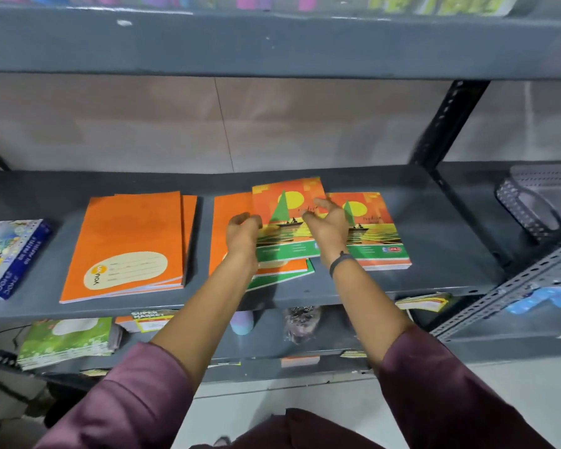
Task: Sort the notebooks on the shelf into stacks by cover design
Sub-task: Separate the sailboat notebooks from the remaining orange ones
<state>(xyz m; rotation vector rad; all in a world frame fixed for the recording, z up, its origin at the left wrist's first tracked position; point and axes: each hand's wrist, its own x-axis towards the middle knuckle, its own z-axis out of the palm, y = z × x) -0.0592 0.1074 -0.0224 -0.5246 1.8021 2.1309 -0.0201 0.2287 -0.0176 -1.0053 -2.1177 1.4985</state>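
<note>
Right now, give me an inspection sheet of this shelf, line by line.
Surface: grey metal shelf, scuffed.
Job's things: plain orange stack at left; sailboat notebook lying over a mixed pile; sailboat stack at right.
Clutter: oil pastels box at far left.
Grippers: left hand at the sailboat notebook's left edge, right hand open over it; grip unclear.
Cables: nothing seen.
Surroundings: lower shelf holds green notebooks.
</note>
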